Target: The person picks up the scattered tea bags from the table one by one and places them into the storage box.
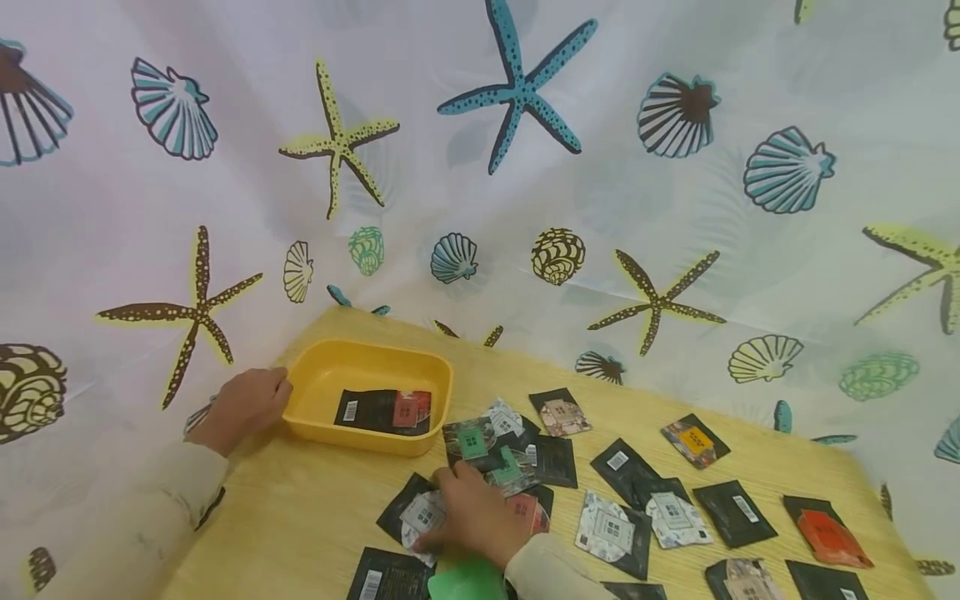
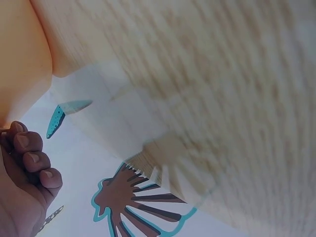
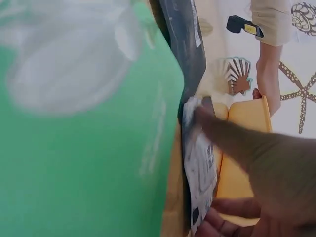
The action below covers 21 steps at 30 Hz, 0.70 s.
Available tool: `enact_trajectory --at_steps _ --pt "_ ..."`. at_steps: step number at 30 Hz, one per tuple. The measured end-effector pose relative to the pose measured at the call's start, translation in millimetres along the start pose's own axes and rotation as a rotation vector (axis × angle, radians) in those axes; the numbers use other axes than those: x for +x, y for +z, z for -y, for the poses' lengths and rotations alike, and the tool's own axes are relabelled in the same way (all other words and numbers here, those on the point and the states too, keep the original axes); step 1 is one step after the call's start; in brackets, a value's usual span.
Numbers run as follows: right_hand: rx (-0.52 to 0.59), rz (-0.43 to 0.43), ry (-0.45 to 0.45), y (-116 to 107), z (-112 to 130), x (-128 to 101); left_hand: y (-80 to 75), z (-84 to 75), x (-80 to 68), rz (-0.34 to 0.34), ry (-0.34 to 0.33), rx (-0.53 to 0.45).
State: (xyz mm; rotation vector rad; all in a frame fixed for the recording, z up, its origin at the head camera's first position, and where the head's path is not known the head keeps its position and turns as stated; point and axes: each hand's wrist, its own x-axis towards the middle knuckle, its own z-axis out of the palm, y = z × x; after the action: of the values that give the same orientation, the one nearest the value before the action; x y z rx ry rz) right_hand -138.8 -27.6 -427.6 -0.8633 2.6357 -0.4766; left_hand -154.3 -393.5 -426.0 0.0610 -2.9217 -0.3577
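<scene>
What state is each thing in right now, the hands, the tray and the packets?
Left hand: grips the tray's left rim.
Right hand: pinches a white packet on the table.
Tray: upright, holds a black packet and a red packet.
Other packets: lie scattered flat.

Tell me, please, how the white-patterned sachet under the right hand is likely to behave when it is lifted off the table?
The white-patterned sachet looks thin and flat, so it is probably light and floppy, bending at the right hand's grip. It overlaps a black sachet, so that neighbour may shift. Its surface seems smooth in the right wrist view, so it may slide on the wooden table.
</scene>
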Motion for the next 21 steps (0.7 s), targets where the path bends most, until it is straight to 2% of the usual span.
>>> enact_trajectory --at_steps 5,8,12,15,18,21 --pt "0.073 -0.019 0.049 5.1 -1.1 1.0 2.9 -0.1 -3.1 -0.003 0.007 -0.001" --pt "0.186 -0.026 0.033 0.3 -6.2 0.2 3.1 -1.5 -2.0 0.013 -0.004 0.005" --pt "0.428 0.033 -0.04 -24.6 -14.8 -5.6 3.0 -6.4 1.5 0.018 0.006 -0.002" --pt "0.582 0.055 -0.039 -53.1 -16.2 -6.8 3.8 -7.8 3.0 0.002 0.018 -0.012" --pt "0.687 -0.005 0.011 -75.9 -13.9 1.1 3.9 -4.7 1.2 -0.003 0.014 -0.004" --pt "0.777 -0.095 0.076 -86.2 -10.0 16.8 4.0 0.3 -1.7 -0.005 0.009 0.016"
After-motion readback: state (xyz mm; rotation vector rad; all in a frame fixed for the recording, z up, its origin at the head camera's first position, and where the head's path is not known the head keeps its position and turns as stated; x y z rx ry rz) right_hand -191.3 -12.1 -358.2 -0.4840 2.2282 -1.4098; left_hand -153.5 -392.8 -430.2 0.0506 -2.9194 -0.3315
